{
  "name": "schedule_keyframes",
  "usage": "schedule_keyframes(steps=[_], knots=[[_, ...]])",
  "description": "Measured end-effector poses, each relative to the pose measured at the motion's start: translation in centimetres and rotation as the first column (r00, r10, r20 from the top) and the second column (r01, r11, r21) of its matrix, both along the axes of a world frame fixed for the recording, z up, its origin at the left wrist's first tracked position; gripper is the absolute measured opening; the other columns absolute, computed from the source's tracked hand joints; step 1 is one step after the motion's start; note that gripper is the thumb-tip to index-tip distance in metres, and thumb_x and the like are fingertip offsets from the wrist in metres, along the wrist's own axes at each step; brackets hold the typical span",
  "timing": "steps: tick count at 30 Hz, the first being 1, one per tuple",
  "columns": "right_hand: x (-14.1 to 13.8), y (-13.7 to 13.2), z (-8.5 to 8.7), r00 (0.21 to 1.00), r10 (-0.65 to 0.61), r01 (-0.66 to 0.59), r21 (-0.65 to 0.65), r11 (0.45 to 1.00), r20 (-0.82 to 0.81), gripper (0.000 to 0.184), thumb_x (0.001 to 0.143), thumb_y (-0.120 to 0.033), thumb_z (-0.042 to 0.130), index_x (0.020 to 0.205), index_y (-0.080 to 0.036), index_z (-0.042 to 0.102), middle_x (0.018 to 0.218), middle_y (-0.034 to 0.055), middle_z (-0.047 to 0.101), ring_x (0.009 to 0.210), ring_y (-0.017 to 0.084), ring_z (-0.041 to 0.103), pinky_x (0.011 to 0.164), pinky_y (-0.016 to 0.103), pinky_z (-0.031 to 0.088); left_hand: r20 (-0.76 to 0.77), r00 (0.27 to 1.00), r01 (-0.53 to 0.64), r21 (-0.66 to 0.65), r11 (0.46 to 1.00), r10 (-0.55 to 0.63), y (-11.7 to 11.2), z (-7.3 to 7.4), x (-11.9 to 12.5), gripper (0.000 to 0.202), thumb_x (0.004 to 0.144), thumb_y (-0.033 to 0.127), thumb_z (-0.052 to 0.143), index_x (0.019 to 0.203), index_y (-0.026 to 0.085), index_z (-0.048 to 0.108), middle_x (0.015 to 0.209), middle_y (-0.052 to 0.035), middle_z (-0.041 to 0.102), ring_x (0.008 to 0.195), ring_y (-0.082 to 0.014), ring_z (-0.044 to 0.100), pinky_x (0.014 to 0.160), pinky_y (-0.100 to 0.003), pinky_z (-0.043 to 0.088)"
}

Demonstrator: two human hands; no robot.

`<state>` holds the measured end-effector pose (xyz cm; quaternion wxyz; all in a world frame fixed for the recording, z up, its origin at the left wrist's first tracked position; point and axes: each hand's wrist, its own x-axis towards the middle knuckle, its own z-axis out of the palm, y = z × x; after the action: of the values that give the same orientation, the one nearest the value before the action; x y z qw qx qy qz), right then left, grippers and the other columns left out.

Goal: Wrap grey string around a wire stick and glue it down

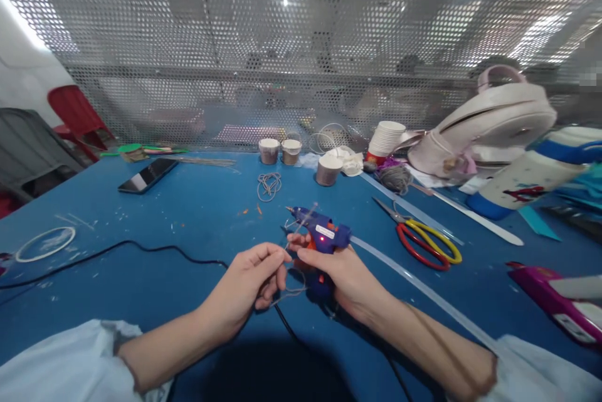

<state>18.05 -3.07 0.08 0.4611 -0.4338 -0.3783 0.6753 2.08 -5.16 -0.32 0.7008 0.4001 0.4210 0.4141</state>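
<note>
My right hand (345, 273) is wrapped round a dark blue glue gun (342, 236) whose small red light is lit. Its nozzle points up and to the left. A long clear glue stick (404, 278) runs out of the back of the gun, over my right forearm. Close by, my left hand (256, 276) pinches a thin grey cord (295, 292) between thumb and fingertips, just left of the gun. The cord loops down between both hands. Some of it is hidden by my fingers.
Beyond the hands lie a coil of grey cord (269, 186) and small cups (329, 171). To the right are scissors (423, 242), a magenta tool (548, 298), a bottle (531, 179) and a backpack (493, 123). A phone (149, 174) and black cable (155, 246) lie left.
</note>
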Motion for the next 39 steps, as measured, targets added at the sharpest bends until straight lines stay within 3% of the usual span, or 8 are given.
schedule_keyframes(steps=[6, 17, 25, 32, 36, 39], knots=[[-0.7, -0.2, -0.3, 0.984, 0.053, -0.060, -0.032, 0.998, -0.171, 0.025, 0.054, -0.023, 0.083, 0.072, -0.014, 0.069, 0.082, 0.0030, 0.069, 0.073, 0.014, 0.063, 0.072, 0.028, 0.049, 0.025, 1.000, 0.008, 0.033, 0.999, -0.009, -0.2, 0.0, 0.5, 0.023, 0.084, 0.037, 0.055, 0.078, 0.015, 0.054, 0.050, 0.0038, 0.052, 0.038, -0.0030, 0.024, 0.039, -0.020, 0.015], [-0.8, -0.6, -0.2, 0.988, 0.063, -0.078, -0.108, 0.991, -0.138, 0.030, 0.052, -0.021, 0.084, 0.070, -0.013, 0.062, 0.064, -0.0015, 0.064, 0.053, 0.008, 0.058, 0.055, 0.021, 0.046, 0.073, 0.996, -0.049, -0.009, 0.999, 0.050, -0.1, -0.3, 0.5, 0.022, 0.084, 0.039, 0.056, 0.082, 0.019, 0.047, 0.050, 0.0061, 0.051, 0.038, -0.0022, 0.021, 0.038, -0.018, 0.010], [-0.7, -0.5, -0.7, 0.996, 0.013, -0.022, -0.103, 0.994, -0.090, 0.030, 0.057, -0.020, 0.080, 0.075, -0.015, 0.056, 0.063, -0.0032, 0.061, 0.055, 0.010, 0.059, 0.054, 0.021, 0.046, 0.114, 0.977, -0.174, -0.082, 0.981, 0.183, 0.5, -0.3, 0.2, 0.035, 0.066, 0.036, 0.076, 0.072, 0.018, 0.046, 0.046, 0.0123, 0.032, 0.037, -0.0002, 0.020, 0.037, -0.016, 0.010], [-0.9, -0.6, -0.9, 0.995, 0.005, -0.015, -0.094, 0.995, -0.104, 0.031, 0.058, -0.017, 0.078, 0.077, -0.017, 0.055, 0.066, -0.0039, 0.061, 0.055, 0.009, 0.059, 0.057, 0.022, 0.046, 0.119, 0.972, -0.190, -0.104, 0.976, 0.202, 0.5, -0.3, 0.0, 0.032, 0.066, 0.034, 0.076, 0.070, 0.018, 0.050, 0.043, 0.0101, 0.039, 0.035, -0.0009, 0.026, 0.034, -0.013, 0.014], [-0.8, -0.6, -1.0, 0.996, 0.005, -0.014, -0.092, 0.996, -0.094, 0.029, 0.057, -0.017, 0.078, 0.077, -0.017, 0.056, 0.065, -0.0043, 0.060, 0.056, 0.010, 0.059, 0.058, 0.024, 0.046, 0.117, 0.973, -0.188, -0.085, 0.978, 0.197, 0.5, -0.3, 0.0, 0.025, 0.071, 0.034, 0.072, 0.073, 0.016, 0.055, 0.045, 0.0057, 0.049, 0.035, -0.0024, 0.036, 0.032, -0.012, 0.024], [-0.8, -0.5, -1.3, 0.997, 0.016, -0.021, -0.076, 0.997, -0.075, 0.029, 0.058, -0.018, 0.077, 0.076, -0.016, 0.055, 0.065, -0.0036, 0.061, 0.055, 0.010, 0.058, 0.058, 0.024, 0.044, 0.134, 0.971, -0.191, -0.075, 0.979, 0.199, 0.6, -0.3, -0.1, 0.022, 0.073, 0.031, 0.070, 0.077, 0.014, 0.057, 0.058, 0.0000, 0.061, 0.038, -0.0041, 0.047, 0.034, -0.013, 0.034]])
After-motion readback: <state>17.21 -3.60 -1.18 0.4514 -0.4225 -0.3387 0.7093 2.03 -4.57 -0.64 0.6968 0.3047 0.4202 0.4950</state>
